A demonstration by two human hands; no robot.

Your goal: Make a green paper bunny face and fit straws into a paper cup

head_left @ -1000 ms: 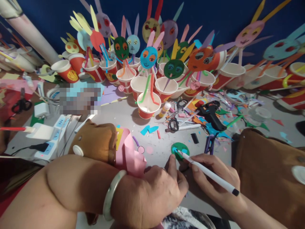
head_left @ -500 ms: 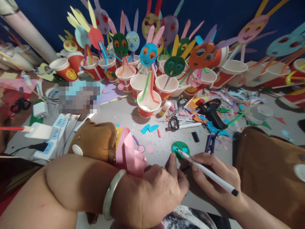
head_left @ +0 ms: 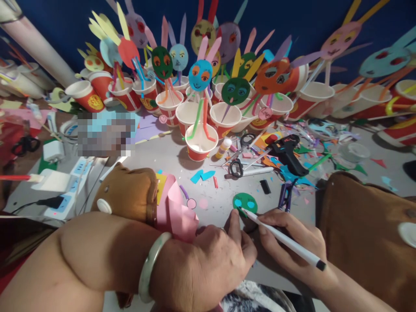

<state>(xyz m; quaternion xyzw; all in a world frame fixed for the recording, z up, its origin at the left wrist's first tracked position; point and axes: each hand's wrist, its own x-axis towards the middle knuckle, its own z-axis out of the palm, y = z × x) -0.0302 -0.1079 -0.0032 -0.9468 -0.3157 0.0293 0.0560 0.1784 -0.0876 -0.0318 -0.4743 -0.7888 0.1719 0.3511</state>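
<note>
A green paper disc (head_left: 250,210) with two blue eye spots and thin drawn lines above them lies flat on the table. My left hand (head_left: 208,264), wearing a pale bangle, stretches its index finger to the disc's lower left edge and rests the tip there. The other fingers of that hand are curled under. In my right hand (head_left: 297,242) is a white pen (head_left: 289,240) with a black end, gripped between thumb and fingers. Its tip is at the disc below the left eye spot; whether it touches cannot be told.
Paper cups (head_left: 201,141) with straw-legged, long-eared paper faces (head_left: 200,74) line the back. A glue gun (head_left: 287,151), scissors (head_left: 238,167), a glue stick (head_left: 224,148) and scraps lie to the right. Brown bags (head_left: 367,234) flank my arms. At left is a power strip (head_left: 69,186).
The pen tip has moved from over the left eye spot to just below it, uncovering the spot. My left finger stays at the disc's edge. The whole view has shifted slightly.
</note>
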